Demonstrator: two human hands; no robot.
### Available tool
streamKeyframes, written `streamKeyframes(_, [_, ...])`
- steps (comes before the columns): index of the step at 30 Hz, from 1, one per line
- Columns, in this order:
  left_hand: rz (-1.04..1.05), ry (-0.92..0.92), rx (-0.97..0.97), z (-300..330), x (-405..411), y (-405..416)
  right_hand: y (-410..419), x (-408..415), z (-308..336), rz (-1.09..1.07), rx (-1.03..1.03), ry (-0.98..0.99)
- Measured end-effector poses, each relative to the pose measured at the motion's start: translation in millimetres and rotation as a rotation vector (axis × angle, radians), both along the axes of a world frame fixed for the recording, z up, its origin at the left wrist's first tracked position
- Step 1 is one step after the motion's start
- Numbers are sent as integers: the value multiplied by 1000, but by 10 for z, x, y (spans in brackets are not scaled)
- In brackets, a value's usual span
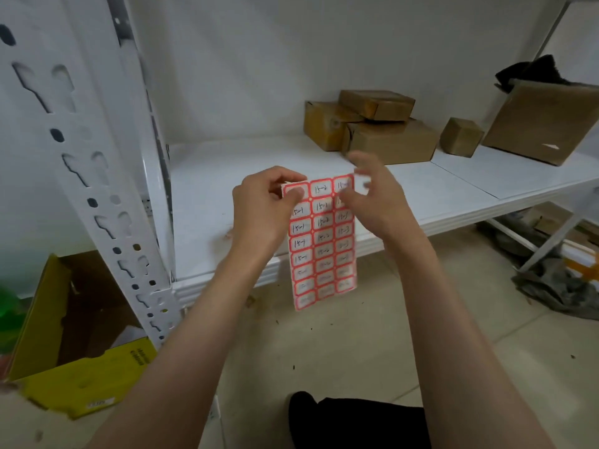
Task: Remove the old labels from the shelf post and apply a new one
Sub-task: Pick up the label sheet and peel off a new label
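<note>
your left hand (pixel 262 209) pinches the top left corner of the label sheet (pixel 324 247), thumb on its face. your right hand (pixel 372 196) sits at the top right corner, fingers loosely spread; it looks to be lifting a label, but blur hides the contact, so i cannot tell. the sheet hangs from the pinch, long axis near vertical, top edge at your fingers, printed face toward you. the shelf post (pixel 107 202) stands well apart to the left, long axis upright and leaning in view; your left hand is nearer it. judgement: the label must travel leftward.
</note>
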State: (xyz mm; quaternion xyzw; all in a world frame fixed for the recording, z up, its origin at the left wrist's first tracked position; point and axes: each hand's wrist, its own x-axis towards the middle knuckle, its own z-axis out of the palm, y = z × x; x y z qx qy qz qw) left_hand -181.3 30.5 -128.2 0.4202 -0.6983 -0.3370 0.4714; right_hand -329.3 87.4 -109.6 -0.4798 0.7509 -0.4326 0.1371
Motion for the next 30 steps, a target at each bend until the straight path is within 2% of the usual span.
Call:
streamKeyframes(3, [-57,-89,-125,12,-17,67,16,60,71,130,-73,210])
streamKeyframes(5, [-64,-137,-177,18,-19,90,16,76,68,183,-23,228])
streamKeyframes(12, [13,-203,-223,29,4,93,0,136,19,176,-26,30])
streamKeyframes(17, [131,-363,-286,-11,1,32,-7,182,9,106,-43,-129])
streamKeyframes(22, [99,-302,-245,39,29,59,-4,160,38,102,-27,-292])
streamKeyframes(30, [66,-213,-166,97,74,96,14,117,38,158,-30,-363])
